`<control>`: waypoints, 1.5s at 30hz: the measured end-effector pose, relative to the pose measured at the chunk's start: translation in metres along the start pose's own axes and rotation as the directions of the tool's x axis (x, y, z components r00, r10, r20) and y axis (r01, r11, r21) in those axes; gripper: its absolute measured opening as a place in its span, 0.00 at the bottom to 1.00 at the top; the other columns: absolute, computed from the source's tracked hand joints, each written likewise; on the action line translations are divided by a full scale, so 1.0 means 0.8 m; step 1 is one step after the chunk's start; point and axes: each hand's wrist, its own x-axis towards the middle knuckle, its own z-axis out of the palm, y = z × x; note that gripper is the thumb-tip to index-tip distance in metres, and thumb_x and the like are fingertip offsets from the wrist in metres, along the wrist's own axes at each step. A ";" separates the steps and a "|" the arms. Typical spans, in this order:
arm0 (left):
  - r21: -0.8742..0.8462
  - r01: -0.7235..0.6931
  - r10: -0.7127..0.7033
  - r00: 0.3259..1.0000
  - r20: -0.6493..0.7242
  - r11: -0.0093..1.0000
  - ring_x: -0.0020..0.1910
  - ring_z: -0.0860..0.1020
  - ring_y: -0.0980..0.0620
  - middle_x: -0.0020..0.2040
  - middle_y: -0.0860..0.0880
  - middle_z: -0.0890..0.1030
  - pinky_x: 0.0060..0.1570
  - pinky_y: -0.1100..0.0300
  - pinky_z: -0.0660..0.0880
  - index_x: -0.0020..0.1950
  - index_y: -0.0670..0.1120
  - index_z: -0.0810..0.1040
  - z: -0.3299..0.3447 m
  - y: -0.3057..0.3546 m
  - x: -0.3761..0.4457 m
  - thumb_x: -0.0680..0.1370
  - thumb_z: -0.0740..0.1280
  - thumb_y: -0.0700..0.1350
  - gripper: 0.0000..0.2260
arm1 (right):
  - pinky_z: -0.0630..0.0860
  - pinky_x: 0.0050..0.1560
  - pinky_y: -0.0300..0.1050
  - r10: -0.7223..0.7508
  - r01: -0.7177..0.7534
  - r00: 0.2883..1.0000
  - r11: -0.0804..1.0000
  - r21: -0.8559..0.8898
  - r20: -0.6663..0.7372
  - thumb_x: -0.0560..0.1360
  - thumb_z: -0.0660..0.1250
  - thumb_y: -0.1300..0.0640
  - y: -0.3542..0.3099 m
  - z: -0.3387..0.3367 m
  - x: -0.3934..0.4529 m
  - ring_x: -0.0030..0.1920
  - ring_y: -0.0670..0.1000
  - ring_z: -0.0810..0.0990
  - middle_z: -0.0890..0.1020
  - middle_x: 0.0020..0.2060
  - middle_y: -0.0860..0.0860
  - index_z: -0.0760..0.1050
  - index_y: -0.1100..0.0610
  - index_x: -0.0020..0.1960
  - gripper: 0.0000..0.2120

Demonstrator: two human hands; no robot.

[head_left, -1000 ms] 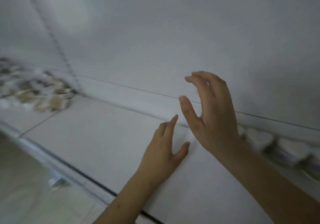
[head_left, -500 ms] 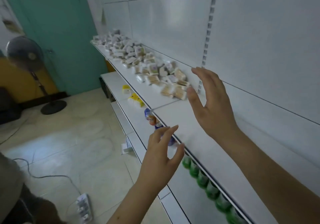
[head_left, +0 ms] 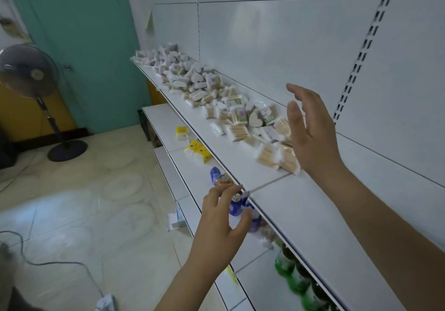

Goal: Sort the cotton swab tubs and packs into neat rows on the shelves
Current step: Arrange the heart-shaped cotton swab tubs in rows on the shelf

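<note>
- Two hands are up in front of the shelving, and neither one has hold of anything.
- Right hand [head_left: 313, 132] is raised right of centre, fingers spread and nearly straight, palm turned toward the left of the frame, above the top shelf [head_left: 301, 214].
- It sits just in front of the near end of the swab pile; I cannot tell whether it touches the closest packs.
- Left hand [head_left: 221, 221] is lower, at centre bottom, fingers loosely curled with a gap between thumb and fingertips, hovering off the front edge of that shelf.
- Cotton swab tubs and packs [head_left: 216, 98] lie in a jumbled heap along the top shelf, running from the upper middle of the frame down toward the right hand, against the white back panel [head_left: 265, 45].
- Heart-shaped tubs [head_left: 255, 120] are mixed in with flat clear packs of wooden-stick swabs [head_left: 277, 156], no rows to be seen.
- On the lower shelf [head_left: 166, 122], yellow packets [head_left: 198, 150] sit left of centre, and drink cans [head_left: 220, 177] stand near the left hand.
- Green bottles [head_left: 296, 277] line up under the top shelf at lower right, blurred.
- Upper left shows a teal wall [head_left: 79, 33], a standing fan [head_left: 31, 74] on the tiled floor [head_left: 84, 202], and a cable [head_left: 48, 262] trailing at lower left.
</note>
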 end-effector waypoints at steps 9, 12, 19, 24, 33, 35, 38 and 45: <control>0.057 0.022 -0.022 1.000 -0.009 0.998 0.66 0.70 0.59 0.66 0.62 0.66 0.61 0.63 0.72 0.71 0.59 0.69 0.004 -0.076 0.183 0.80 0.64 0.55 0.19 | 0.69 0.69 0.51 0.032 -0.031 0.999 0.999 0.037 -0.012 0.84 0.51 0.43 0.115 0.087 0.126 0.68 0.46 0.70 0.72 0.69 0.46 0.68 0.51 0.73 0.23; 0.060 0.004 -0.006 0.999 0.032 0.998 0.66 0.70 0.61 0.67 0.62 0.66 0.63 0.65 0.71 0.72 0.59 0.68 0.014 -0.093 0.234 0.80 0.64 0.55 0.20 | 0.70 0.68 0.50 0.078 -0.078 0.997 0.997 0.030 -0.010 0.84 0.50 0.44 0.150 0.106 0.158 0.68 0.46 0.71 0.72 0.68 0.46 0.68 0.51 0.73 0.22; 0.022 -0.014 0.012 0.996 0.090 1.000 0.66 0.69 0.60 0.66 0.61 0.68 0.66 0.62 0.69 0.71 0.57 0.69 0.046 -0.137 0.317 0.79 0.66 0.54 0.20 | 0.65 0.58 0.22 0.209 -0.204 0.977 0.971 -0.124 0.032 0.84 0.51 0.44 0.226 0.111 0.177 0.62 0.41 0.73 0.76 0.66 0.48 0.71 0.54 0.71 0.22; 0.026 -0.094 0.091 0.992 0.092 0.995 0.67 0.69 0.55 0.66 0.55 0.69 0.67 0.57 0.69 0.71 0.53 0.70 0.061 -0.163 0.388 0.75 0.71 0.50 0.25 | 0.71 0.53 0.31 0.356 -0.325 0.933 0.892 -0.315 0.045 0.80 0.52 0.40 0.254 0.112 0.151 0.54 0.44 0.80 0.82 0.57 0.46 0.74 0.53 0.67 0.24; 0.109 -0.206 0.198 0.976 0.086 0.972 0.69 0.68 0.46 0.69 0.49 0.66 0.63 0.47 0.71 0.75 0.50 0.65 0.083 -0.192 0.457 0.70 0.76 0.52 0.36 | 0.73 0.62 0.48 0.292 -0.117 0.948 0.690 -0.714 0.127 0.76 0.69 0.53 0.262 0.171 0.153 0.65 0.52 0.72 0.73 0.68 0.51 0.67 0.54 0.73 0.27; 0.092 -0.195 0.187 0.978 0.091 0.977 0.68 0.69 0.46 0.69 0.49 0.65 0.62 0.46 0.74 0.76 0.49 0.63 0.086 -0.197 0.458 0.71 0.75 0.53 0.37 | 0.74 0.63 0.54 0.294 -0.003 0.931 0.596 -0.803 0.215 0.73 0.71 0.51 0.271 0.190 0.154 0.66 0.57 0.71 0.71 0.70 0.54 0.66 0.55 0.75 0.33; 0.031 -0.165 0.163 0.985 0.058 0.986 0.65 0.71 0.46 0.67 0.48 0.65 0.59 0.46 0.77 0.74 0.49 0.65 0.087 -0.197 0.458 0.70 0.76 0.52 0.36 | 0.76 0.57 0.56 0.307 0.032 0.926 0.519 -0.854 0.221 0.69 0.75 0.49 0.277 0.205 0.155 0.62 0.60 0.72 0.70 0.66 0.57 0.68 0.56 0.72 0.35; -0.084 -0.225 0.229 0.973 0.037 0.971 0.69 0.71 0.47 0.72 0.48 0.64 0.60 0.53 0.77 0.71 0.46 0.64 0.085 -0.190 0.451 0.71 0.75 0.49 0.33 | 0.79 0.48 0.54 0.247 -0.027 0.948 0.689 -0.724 0.200 0.69 0.77 0.57 0.283 0.210 0.142 0.54 0.59 0.76 0.71 0.62 0.55 0.68 0.54 0.62 0.26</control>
